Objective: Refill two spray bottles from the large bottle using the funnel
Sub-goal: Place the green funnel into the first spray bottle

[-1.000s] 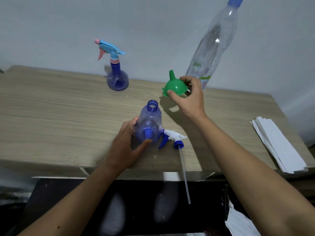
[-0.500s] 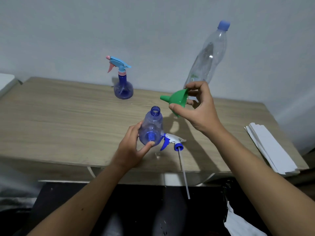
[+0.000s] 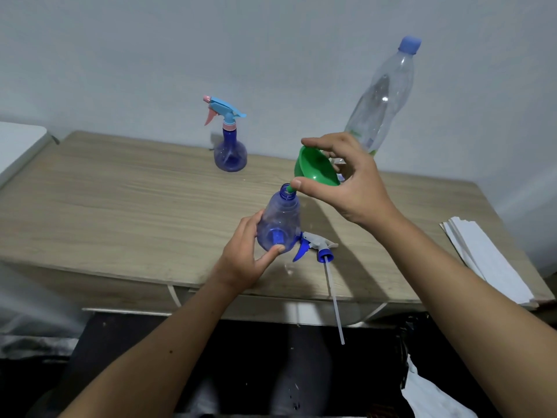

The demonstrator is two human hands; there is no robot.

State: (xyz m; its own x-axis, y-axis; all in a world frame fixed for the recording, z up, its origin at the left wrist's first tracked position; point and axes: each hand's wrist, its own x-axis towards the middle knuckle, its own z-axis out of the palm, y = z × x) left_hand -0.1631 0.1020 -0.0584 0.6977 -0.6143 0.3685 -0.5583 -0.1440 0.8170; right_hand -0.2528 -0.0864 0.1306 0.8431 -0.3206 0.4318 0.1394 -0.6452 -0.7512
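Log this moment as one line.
left hand: holds open bottle | right hand: funnel spout at neck | large bottle: capped

head cam | looks forward-down | close over table (image 3: 120, 206) edge

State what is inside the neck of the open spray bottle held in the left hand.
The green funnel, tilted in the right hand, has its spout tip at the open spray bottle mouth. The thumb covers the spout, so its depth cannot be seen. The left hand steadies the bottle.
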